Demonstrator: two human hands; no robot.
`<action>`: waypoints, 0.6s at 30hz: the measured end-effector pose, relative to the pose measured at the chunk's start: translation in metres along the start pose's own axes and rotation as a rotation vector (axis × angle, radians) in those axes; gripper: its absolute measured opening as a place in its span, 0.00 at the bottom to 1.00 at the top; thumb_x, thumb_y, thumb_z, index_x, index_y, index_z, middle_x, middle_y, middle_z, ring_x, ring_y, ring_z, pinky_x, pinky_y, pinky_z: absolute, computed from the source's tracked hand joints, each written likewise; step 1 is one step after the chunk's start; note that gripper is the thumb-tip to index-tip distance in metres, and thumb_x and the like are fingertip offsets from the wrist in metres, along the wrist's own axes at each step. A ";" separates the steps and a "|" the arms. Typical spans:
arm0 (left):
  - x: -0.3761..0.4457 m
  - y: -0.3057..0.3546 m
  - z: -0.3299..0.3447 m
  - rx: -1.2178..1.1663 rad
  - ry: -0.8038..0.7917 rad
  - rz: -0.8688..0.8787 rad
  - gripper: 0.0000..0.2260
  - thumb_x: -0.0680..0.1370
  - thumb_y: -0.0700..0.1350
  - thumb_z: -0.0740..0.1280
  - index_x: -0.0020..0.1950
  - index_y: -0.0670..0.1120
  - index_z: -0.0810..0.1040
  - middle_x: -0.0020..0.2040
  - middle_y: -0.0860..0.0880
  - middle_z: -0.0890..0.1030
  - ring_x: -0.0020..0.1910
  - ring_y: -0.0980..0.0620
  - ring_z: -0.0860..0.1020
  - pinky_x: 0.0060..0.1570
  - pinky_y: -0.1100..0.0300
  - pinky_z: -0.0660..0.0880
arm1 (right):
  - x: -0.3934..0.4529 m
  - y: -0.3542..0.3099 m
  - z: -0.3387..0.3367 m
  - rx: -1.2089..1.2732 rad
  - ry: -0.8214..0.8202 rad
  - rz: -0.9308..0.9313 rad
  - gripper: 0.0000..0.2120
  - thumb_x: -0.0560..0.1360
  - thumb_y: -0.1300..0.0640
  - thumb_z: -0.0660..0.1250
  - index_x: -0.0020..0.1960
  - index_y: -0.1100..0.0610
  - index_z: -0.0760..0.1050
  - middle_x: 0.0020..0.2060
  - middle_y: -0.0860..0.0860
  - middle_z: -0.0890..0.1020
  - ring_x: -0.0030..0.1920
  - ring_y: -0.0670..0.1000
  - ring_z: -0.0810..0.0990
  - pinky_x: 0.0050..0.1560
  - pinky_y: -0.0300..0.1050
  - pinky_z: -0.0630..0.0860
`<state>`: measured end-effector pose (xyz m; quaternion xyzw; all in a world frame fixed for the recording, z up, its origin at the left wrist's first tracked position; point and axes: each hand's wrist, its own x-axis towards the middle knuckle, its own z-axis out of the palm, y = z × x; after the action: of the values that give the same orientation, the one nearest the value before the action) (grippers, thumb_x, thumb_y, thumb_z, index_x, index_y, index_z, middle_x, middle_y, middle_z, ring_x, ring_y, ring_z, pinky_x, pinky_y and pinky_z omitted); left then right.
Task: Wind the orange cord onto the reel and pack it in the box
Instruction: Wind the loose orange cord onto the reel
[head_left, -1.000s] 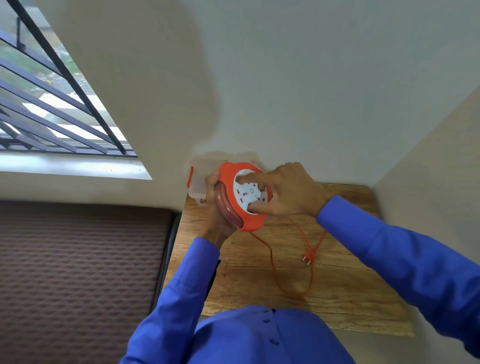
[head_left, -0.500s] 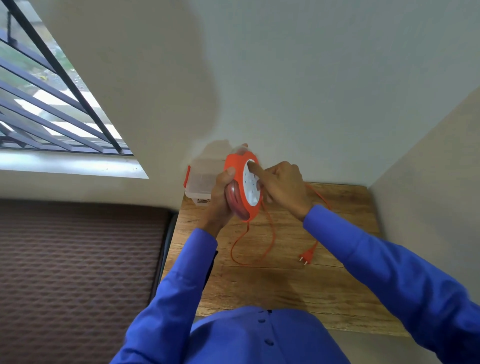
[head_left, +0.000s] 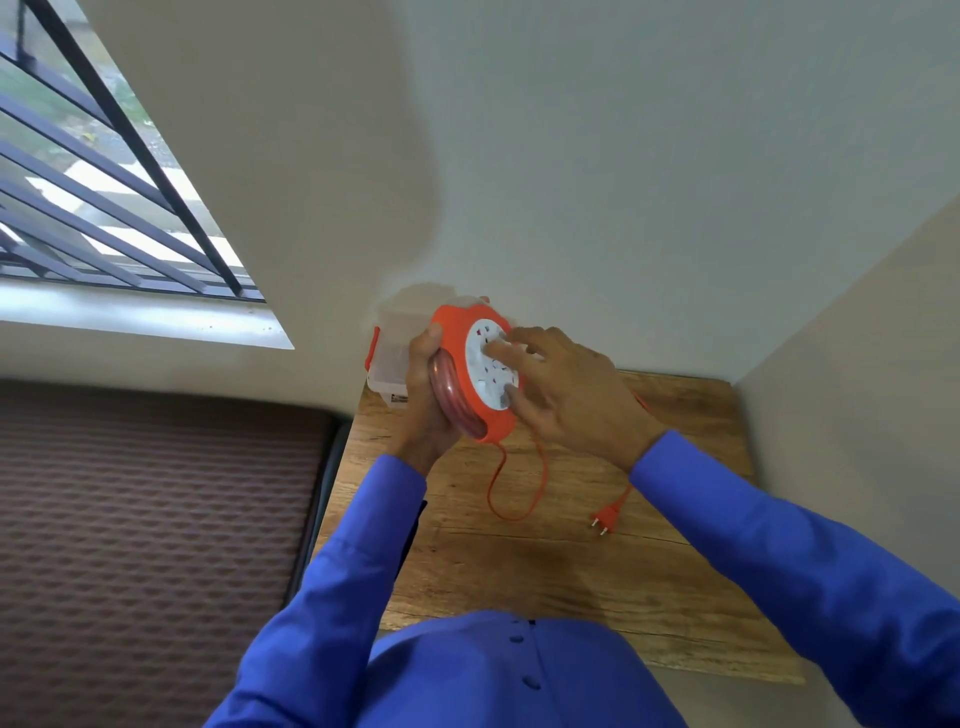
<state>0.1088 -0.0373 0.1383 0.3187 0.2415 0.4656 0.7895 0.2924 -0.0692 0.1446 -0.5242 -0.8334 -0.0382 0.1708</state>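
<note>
My right fingers (head_left: 498, 353) press spread on the reel (head_left: 480, 371) face; my left hand (head_left: 423, 395) grips its rim, orange cord (head_left: 511, 499) hanging loose.

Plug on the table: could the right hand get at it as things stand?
Probably yes. The plug lies bare on the wooden table, below the right hand, with nothing over it. That hand's fingers are on the reel, so it would have to let go first.

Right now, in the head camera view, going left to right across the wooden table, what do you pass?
clear box → left hand → orange reel → right hand → plug
</note>
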 end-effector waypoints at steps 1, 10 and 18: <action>0.001 0.000 0.000 -0.010 -0.016 -0.021 0.46 0.62 0.69 0.81 0.72 0.43 0.80 0.60 0.39 0.85 0.58 0.41 0.84 0.56 0.47 0.83 | -0.002 0.003 0.000 -0.050 -0.023 -0.037 0.24 0.83 0.48 0.66 0.78 0.47 0.69 0.69 0.55 0.80 0.60 0.56 0.81 0.45 0.49 0.82; 0.017 -0.019 -0.005 -0.034 -0.095 -0.107 0.44 0.70 0.67 0.78 0.77 0.42 0.73 0.61 0.40 0.82 0.59 0.41 0.83 0.57 0.46 0.82 | 0.001 0.007 -0.013 0.181 0.011 0.169 0.29 0.71 0.36 0.72 0.71 0.38 0.76 0.48 0.44 0.88 0.44 0.49 0.86 0.46 0.51 0.84; 0.022 -0.022 -0.008 0.070 -0.123 -0.034 0.43 0.72 0.67 0.76 0.79 0.44 0.70 0.63 0.43 0.84 0.59 0.43 0.84 0.54 0.47 0.84 | 0.016 -0.001 -0.009 0.433 0.106 0.607 0.25 0.68 0.27 0.73 0.52 0.46 0.88 0.33 0.40 0.85 0.32 0.40 0.82 0.34 0.36 0.76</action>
<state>0.1260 -0.0234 0.1151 0.3700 0.2139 0.4230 0.7990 0.2875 -0.0582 0.1583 -0.6965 -0.6189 0.1641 0.3238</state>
